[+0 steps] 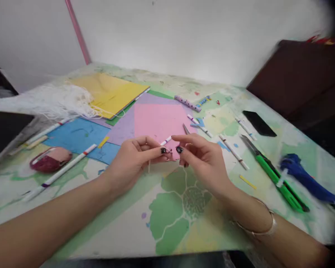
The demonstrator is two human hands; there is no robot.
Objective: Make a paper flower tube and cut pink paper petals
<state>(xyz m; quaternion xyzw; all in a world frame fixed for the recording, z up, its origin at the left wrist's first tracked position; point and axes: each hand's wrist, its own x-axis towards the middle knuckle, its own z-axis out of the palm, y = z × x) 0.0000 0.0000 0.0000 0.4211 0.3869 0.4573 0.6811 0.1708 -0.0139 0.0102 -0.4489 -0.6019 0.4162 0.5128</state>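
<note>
My left hand (139, 154) is closed in a pinch on a thin white string (149, 166), whose loose end hangs below the fingers. My right hand (202, 158) is close beside it, thumb and fingers drawn together; what they grip is too small and blurred to make out. A small patch of pink with dark specks shows between the fingertips; I cannot tell if it is a separate piece or the sheet behind. Just beyond both hands lies a pink paper sheet (156, 119). A white marker (166, 140) partly shows behind the fingertips.
Yellow sheets (111, 91) and a heap of white string (50, 100) lie back left, with blue paper (80, 136) nearer. A green cutter (279, 178) with its blade out, a phone (259, 123) and a blue tool (307, 178) are right. Markers (234, 152) lie scattered.
</note>
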